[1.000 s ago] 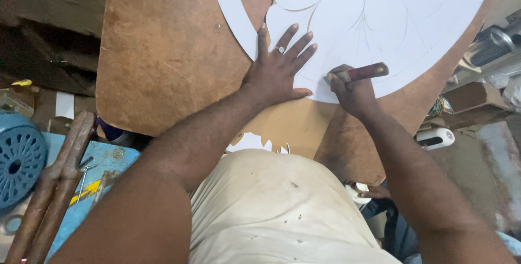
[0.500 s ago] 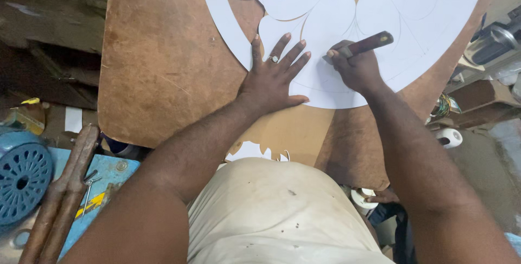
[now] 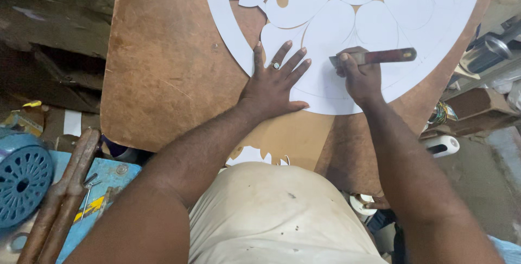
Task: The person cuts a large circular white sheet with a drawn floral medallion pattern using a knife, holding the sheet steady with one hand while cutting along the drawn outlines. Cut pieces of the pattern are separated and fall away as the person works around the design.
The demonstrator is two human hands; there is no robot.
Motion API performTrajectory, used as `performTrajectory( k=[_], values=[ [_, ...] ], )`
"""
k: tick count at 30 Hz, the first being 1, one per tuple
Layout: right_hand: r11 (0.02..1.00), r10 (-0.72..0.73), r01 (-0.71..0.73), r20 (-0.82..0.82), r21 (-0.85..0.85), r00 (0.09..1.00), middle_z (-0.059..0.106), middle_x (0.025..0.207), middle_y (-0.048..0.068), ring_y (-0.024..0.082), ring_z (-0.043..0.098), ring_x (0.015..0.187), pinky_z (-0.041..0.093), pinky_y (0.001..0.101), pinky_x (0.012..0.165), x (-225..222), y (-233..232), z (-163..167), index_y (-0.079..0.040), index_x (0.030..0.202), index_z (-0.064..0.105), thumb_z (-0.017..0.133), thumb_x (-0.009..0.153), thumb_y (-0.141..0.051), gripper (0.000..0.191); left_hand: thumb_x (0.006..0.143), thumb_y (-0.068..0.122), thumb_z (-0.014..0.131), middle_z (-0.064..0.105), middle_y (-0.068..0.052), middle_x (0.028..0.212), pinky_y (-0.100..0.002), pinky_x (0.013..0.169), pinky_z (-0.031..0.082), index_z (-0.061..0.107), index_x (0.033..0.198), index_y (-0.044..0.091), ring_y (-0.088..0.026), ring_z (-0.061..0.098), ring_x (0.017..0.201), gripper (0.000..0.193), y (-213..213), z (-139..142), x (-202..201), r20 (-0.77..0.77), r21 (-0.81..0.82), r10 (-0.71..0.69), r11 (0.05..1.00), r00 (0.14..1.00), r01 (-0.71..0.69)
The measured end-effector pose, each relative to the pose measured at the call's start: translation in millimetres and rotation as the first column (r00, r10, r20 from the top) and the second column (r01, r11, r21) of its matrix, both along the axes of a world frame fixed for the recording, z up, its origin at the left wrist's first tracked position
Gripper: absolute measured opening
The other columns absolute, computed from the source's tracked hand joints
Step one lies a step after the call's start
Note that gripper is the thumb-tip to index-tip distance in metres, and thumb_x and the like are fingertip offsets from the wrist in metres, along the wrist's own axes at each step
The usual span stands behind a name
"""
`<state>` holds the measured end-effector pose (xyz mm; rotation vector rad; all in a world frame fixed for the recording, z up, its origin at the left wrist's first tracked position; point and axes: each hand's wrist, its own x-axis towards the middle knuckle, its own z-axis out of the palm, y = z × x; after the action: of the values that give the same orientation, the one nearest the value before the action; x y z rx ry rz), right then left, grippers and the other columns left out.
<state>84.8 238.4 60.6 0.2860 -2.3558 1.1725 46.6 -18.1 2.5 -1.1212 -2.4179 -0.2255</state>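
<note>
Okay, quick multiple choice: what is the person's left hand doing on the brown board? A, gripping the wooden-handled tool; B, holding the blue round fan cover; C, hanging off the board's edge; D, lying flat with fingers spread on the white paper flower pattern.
D: the left hand lies flat, fingers spread, on the white paper flower pattern, while the right hand grips the wooden-handled tool.

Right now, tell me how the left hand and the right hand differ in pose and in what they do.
The left hand lies flat and open, fingers spread, pressing on the white paper pattern; the right hand is closed in a fist around a wooden-handled tool. The left hand wears a ring and holds nothing; the right hand shows no ring. Both rest on the same white pattern over the brown board.
</note>
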Motion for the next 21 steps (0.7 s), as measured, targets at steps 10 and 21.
performTrajectory(
  k=[10, 21],
  values=[
    [0.984, -0.066, 0.088, -0.139, 0.155, 0.988, 0.069, 0.092, 0.010, 0.018, 0.067, 0.084, 0.055, 0.0309, 0.078, 30, 5, -29, 0.004, 0.118, 0.064, 0.056, 0.113, -0.023, 0.029, 0.083, 0.087, 0.042, 0.005, -0.003, 0.173, -0.083, 0.113, 0.003, 0.018, 0.164, 0.021, -0.030, -0.004, 0.158, 0.107, -2, 2, -5, -0.020, -0.024, -0.044, 0.999, 0.999, 0.043],
    [0.736, 0.059, 0.198, -0.353, 0.647, 0.934, 0.070, 0.131, 0.017, 0.038, 0.063, 0.133, 0.046, 0.0519, 0.113, 77, -43, -59, 0.000, 0.128, 0.064, 0.062, 0.104, -0.016, 0.028, 0.072, 0.081, 0.062, 0.019, 0.009, 0.168, -0.077, 0.117, -0.007, 0.029, 0.159, 0.033, -0.021, 0.007, 0.157, 0.105, -24, 54, -54, -0.028, -0.252, -0.133, 0.960, 0.991, 0.121]
  ],
)
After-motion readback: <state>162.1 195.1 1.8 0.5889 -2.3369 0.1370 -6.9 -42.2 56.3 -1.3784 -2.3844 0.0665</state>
